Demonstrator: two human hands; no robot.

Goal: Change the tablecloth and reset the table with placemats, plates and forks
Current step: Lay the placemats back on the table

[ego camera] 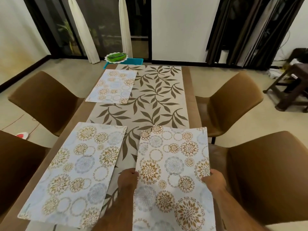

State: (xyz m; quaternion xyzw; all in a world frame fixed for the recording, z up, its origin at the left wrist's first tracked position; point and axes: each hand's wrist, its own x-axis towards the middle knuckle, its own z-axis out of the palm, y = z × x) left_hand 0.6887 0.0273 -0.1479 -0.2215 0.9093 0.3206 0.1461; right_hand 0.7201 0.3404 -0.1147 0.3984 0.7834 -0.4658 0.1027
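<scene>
Two hands, left [127, 179] and right [212, 179], pinch my held placemat [173, 172] by its side edges. I'd lower it flat at 5 o'clock on the surface [191, 84], square to its neighbour [75, 169].

brown chairs [45, 97], beige floor [233, 70]

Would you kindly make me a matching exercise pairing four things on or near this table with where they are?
Things:
1. placemat in both hands
2. far placemat
3. leaf-patterned table runner
4. green plates

Places:
A. down the table's middle
B. beyond the table's far end
C. near right, gripped at both side edges
D. far left, lying flat

Pairs: 1-C, 2-D, 3-A, 4-B
</scene>
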